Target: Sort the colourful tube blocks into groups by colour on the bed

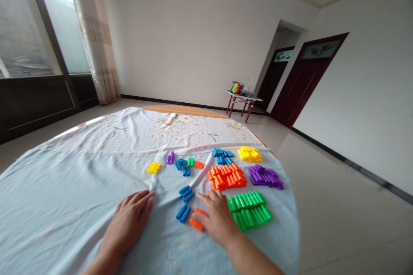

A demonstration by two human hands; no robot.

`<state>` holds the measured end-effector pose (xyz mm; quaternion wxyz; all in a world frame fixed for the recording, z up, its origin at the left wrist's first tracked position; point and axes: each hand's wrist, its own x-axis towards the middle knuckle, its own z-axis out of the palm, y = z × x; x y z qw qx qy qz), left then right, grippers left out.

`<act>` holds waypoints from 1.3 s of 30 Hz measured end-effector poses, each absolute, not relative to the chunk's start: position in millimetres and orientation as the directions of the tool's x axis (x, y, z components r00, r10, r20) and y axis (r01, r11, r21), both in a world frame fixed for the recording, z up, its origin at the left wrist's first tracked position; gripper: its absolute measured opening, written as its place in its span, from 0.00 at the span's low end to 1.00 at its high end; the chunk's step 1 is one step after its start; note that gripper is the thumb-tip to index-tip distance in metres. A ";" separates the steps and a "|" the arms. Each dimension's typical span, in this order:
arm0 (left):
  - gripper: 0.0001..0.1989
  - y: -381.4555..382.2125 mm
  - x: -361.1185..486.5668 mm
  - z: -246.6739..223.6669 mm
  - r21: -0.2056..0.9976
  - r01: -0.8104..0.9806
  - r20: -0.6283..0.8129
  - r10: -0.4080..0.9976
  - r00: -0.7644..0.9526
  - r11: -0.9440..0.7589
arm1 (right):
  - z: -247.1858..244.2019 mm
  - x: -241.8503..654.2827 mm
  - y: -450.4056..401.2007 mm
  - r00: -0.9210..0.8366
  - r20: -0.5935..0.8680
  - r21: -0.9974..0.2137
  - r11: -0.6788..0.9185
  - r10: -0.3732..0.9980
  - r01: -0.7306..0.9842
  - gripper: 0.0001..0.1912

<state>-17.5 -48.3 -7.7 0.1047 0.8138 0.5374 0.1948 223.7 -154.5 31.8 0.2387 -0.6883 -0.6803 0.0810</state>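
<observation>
My left hand lies flat on the light blue cloth, fingers extended, holding nothing. To its right, my right hand reaches over orange tubes, thumb and fingers apart, the thumb over or against them. Blue tubes lie just left of the orange ones, with more blue tubes above. Beside my right hand are rows of green tubes and a pile of orange tubes. Farther off sit small groups: yellow, purple, blue, green and orange.
Purple tubes, yellow tubes and blue tubes are piled near the right edge of the round table. A white floral cloth covers its far part. Beyond stands a small table with bags, near a dark red door.
</observation>
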 end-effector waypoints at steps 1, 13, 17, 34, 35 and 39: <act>0.23 -47.7 -17.6 -8.3 0.381 0.834 0.204 0.916 0.345 -0.399 | 37.1 225.3 -144.7 0.051 0.239 -0.426 0.058 0.970 0.903 0.22; 0.21 -41.5 -22.0 -17.0 0.409 0.821 0.201 0.917 0.346 -0.399 | 36.3 231.6 -13.9 0.192 0.157 -0.138 -0.171 0.969 0.976 0.14; 0.22 -39.7 -22.7 -17.4 0.405 0.830 0.166 0.924 0.345 -0.383 | 25.6 230.8 -1.7 0.237 0.133 -0.127 -0.221 0.962 0.967 0.18; 0.22 -42.5 -20.3 -12.2 0.371 0.835 0.193 0.913 0.358 -0.406 | 24.4 224.8 -83.3 0.133 0.147 -0.541 -0.033 0.980 0.841 0.21; 0.22 -43.3 -19.7 -11.1 0.370 0.833 0.202 0.911 0.359 -0.411 | 20.0 228.5 -89.8 0.135 0.135 -0.561 -0.036 0.982 0.827 0.21; 0.21 -44.9 -19.0 -9.4 0.366 0.832 0.217 0.907 0.360 -0.418 | 9.3 238.8 -105.1 0.169 0.141 -0.592 -0.054 0.975 0.804 0.21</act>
